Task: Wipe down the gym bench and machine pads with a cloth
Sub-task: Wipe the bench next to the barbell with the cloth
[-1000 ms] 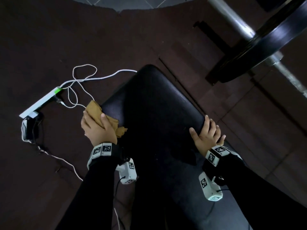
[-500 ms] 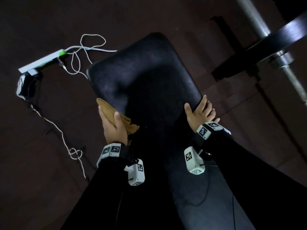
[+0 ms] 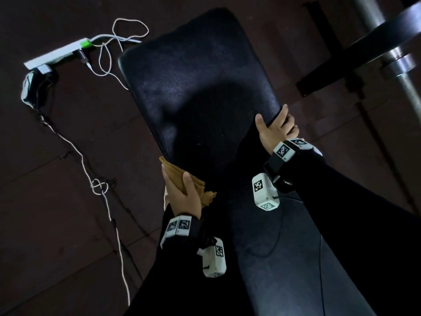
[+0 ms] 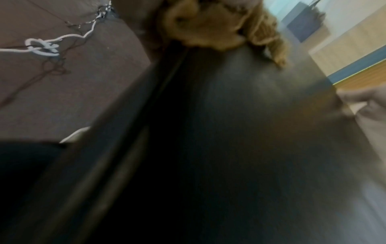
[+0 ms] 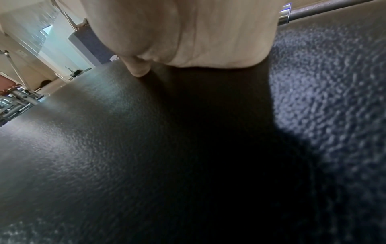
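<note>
One cloth [image 3: 182,179], tan and bunched, sits on the left edge of the bench [image 3: 200,87]. The left hand [image 3: 184,197] holds it there, thumb over the top and fingers wrapped round the bench edge. The right hand [image 3: 276,128] clamps the opposite edge, thumb on the pad, fingers curled under. Left of the bench lie one white power strip [image 3: 57,53] and two cords [image 3: 107,197], white and dark. Right of it are one bar [image 3: 407,85] and one plate [image 3: 376,42].

Left-wrist cloth [image 4: 211,28] blurred
</note>
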Available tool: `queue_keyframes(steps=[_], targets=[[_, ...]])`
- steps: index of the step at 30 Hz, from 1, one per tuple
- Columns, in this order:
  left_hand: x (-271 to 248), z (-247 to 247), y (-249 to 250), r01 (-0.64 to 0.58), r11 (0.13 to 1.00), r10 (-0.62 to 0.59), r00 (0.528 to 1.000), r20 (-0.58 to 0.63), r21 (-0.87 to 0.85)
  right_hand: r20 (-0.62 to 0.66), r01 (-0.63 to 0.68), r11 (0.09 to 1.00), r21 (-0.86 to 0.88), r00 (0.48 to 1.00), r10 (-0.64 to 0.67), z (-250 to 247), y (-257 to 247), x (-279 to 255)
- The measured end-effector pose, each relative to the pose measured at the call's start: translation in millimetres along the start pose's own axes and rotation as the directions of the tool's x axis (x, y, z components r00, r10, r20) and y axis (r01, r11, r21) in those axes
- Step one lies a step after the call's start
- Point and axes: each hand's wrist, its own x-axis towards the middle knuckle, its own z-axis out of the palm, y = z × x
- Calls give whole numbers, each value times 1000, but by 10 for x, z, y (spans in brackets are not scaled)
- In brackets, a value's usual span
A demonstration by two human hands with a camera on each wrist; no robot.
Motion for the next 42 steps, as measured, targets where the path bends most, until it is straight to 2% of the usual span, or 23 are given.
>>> queue_keyframes(steps=[1, 3, 7, 10, 13, 16, 20, 24, 29, 32, 36, 37, 40, 42], targets=[[82, -3, 51, -52, 999, 52, 999, -16, 11, 9, 0, 1000, 5, 1000, 0, -1, 1, 7], [323, -2, 122, -80, 997, 80, 997, -15, 5, 15, 0, 1000, 6, 1000, 0, 12, 10, 30], [601, 28, 148, 73, 994, -70, 997, 46, -79, -29, -6, 1000, 0, 1000, 6, 69, 25, 48], [374, 42, 95, -24, 998, 22, 999, -34, -65, -103, 8, 1000, 30, 995, -5, 100, 18, 40], [-12, 60, -56, 90, 992, -90, 996, -1, -87, -100, 6, 999, 41, 995, -2, 128, 32, 33], [-145, 70, -72, 120, 989, -121, 993, -6, -82, -127, 13, 999, 29, 992, -10, 142, 44, 30], [213, 97, 40, 166, 985, -167, 985, -39, -36, -68, 7, 1000, -6, 998, -8, 105, 48, 18], [828, 108, 330, 78, 997, -76, 990, -118, 10, 6, 4, 1000, -22, 1000, -4, 12, 40, 16], [1459, 129, 655, 133, 990, -128, 987, -101, 42, 11, 7, 998, -65, 1000, -6, -17, 12, -11], [1432, 116, 675, 120, 992, -115, 988, -105, 46, -37, 3, 995, -97, 999, -7, 0, -4, -51], [1079, 83, 523, 123, 992, -120, 990, -67, 35, -103, 16, 990, -138, 994, -31, -10, -61, -117], [976, 79, 498, 116, 993, -114, 992, -58, 30, -61, 13, 991, -136, 998, -22, -29, -36, -98], [851, 74, 510, 98, 995, -97, 994, -39, 35, 191, 4, 998, -68, 982, 9, -69, 69, -13], [945, 66, 592, 65, 996, -64, 998, -26, 63, 175, -1, 998, -70, 985, 13, -74, 58, -21]])
